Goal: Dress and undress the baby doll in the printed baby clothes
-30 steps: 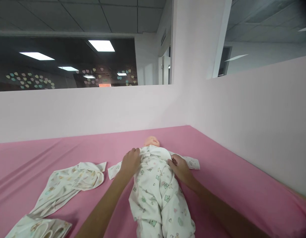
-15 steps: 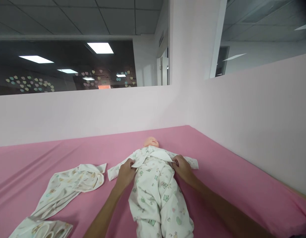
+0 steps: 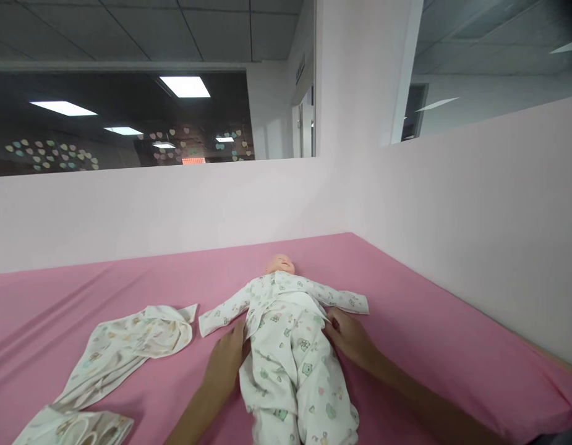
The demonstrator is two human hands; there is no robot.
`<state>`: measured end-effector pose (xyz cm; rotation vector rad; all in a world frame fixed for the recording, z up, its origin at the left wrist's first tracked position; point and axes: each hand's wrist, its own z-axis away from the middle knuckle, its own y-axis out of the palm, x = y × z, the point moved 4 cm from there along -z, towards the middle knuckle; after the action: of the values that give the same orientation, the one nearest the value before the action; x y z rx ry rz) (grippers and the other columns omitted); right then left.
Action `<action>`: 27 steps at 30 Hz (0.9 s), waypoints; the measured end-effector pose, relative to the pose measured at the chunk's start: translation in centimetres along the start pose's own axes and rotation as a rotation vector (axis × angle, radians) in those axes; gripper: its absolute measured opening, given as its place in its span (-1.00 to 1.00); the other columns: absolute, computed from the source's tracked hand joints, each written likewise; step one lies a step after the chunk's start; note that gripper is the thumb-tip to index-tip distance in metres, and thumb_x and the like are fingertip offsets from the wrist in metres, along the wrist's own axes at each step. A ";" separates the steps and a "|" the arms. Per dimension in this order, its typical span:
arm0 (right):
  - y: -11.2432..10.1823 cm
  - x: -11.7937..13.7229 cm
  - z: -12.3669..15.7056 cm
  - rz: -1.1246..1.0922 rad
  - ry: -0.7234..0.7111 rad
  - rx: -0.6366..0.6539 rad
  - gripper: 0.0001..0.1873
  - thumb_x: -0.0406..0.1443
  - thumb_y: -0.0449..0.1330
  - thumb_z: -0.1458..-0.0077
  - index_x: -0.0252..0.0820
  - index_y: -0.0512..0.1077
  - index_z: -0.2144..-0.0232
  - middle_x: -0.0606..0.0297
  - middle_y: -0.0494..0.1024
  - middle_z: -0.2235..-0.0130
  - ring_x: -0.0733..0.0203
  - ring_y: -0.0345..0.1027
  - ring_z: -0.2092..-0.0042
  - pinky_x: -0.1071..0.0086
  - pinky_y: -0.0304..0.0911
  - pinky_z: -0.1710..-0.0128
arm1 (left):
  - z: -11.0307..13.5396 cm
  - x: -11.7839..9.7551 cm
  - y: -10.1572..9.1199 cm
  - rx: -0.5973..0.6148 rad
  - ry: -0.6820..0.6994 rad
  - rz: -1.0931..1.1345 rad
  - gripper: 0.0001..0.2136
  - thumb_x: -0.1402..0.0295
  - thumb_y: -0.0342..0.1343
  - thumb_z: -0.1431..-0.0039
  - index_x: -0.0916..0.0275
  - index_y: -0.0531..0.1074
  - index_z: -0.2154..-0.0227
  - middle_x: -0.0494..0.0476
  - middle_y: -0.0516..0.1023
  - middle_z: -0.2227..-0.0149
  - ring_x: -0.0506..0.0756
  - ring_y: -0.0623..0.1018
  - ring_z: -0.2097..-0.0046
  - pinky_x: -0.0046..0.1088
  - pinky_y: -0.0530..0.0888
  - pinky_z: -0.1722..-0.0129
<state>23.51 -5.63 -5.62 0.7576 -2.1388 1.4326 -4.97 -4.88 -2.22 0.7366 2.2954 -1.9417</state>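
Observation:
A baby doll (image 3: pixel 281 264) lies on its back, its head toward the wall. It wears a white printed long-sleeved top (image 3: pixel 286 283) with both sleeves spread out, and matching printed trousers (image 3: pixel 286 358). My left hand (image 3: pixel 227 355) is closed at the left side of the doll's waist, with its fingertips at the top's hem and partly hidden. On the other side, my right hand (image 3: pixel 353 337) pinches the right edge of the hem. The front of the top lies over the trousers' waist.
To the left, another set of printed baby clothes (image 3: pixel 123 340) lies crumpled on the pink sheet (image 3: pixel 174 278). White walls (image 3: pixel 174 210) with windows (image 3: pixel 151 117) stand behind and to the right.
The top's lower edge, folded up and held out before, has come down over the trousers' waist. Both hands have moved down toward me along the doll's sides.

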 end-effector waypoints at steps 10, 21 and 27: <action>-1.5 3.5 -0.8 -0.036 -0.082 -0.185 -0.88 -0.27 -0.03 -0.08 -0.12 0.20 0.48 0.31 0.37 0.40 0.15 0.25 0.32 0.30 0.17 0.32 | -2.6 -2.2 -2.8 -0.279 -0.067 0.406 -0.75 0.32 -0.15 -0.16 0.18 -0.07 0.57 -0.08 0.09 0.56 0.00 0.15 0.48 -0.49 0.11 0.48; -2.2 8.7 -2.0 -0.168 -0.203 -0.304 -0.74 -0.27 -0.03 -0.18 -0.13 0.11 0.55 0.42 0.20 0.54 0.28 0.07 0.47 0.39 0.03 0.46 | -1.3 -4.3 -1.9 -0.335 0.258 0.315 -0.68 0.18 -0.14 -0.31 0.19 0.06 0.53 -0.05 0.19 0.54 0.01 0.19 0.46 -0.46 0.18 0.43; -1.3 6.5 0.5 0.040 -0.543 -0.242 -0.88 -0.42 0.01 -0.09 -0.14 0.30 0.35 0.29 0.42 0.34 0.19 0.25 0.27 0.30 0.15 0.22 | -0.4 -2.9 -1.7 -0.347 0.338 0.069 -0.84 0.39 -0.11 -0.24 0.19 0.14 0.48 0.04 0.33 0.41 0.07 0.32 0.34 -0.41 0.25 0.32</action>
<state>19.49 -7.78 -0.75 1.1066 -2.6799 1.0327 -2.96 -5.66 0.40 1.1509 2.6511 -1.4199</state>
